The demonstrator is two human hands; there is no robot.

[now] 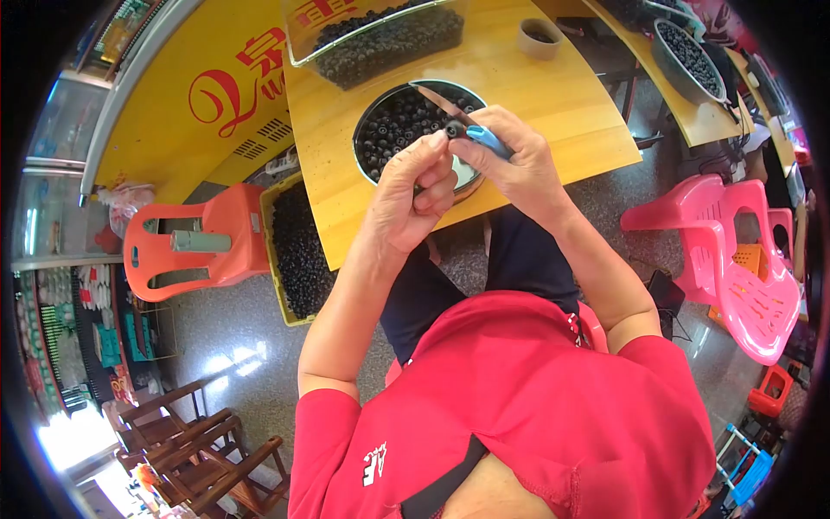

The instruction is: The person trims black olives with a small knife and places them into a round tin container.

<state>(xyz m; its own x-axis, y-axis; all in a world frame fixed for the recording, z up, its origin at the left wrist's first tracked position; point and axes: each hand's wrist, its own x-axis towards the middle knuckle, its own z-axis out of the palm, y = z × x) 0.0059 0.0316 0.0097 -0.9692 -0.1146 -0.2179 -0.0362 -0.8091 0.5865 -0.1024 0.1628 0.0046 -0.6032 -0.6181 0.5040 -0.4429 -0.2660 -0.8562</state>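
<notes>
Above a bowl (373,110) on the wooden table, my left hand (417,180) pinches a small dark round piece (455,129), perhaps a fruit or nut; its kind is unclear. My right hand (521,163) is closed around the blue handle (489,141) of a small knife (439,101). The blade points up and to the left, over the bowl, and its base lies close beside the piece. Many similar dark round pieces (393,130) fill much of the bowl, with some bare light bottom showing near my hands.
On the table (571,108) stand a clear bin (389,48) of dark pieces and a small cup (539,40). A yellow crate (275,251) of dark pieces is on the floor at left, beside an orange chair (194,242). Pink chairs (731,251) stand at right.
</notes>
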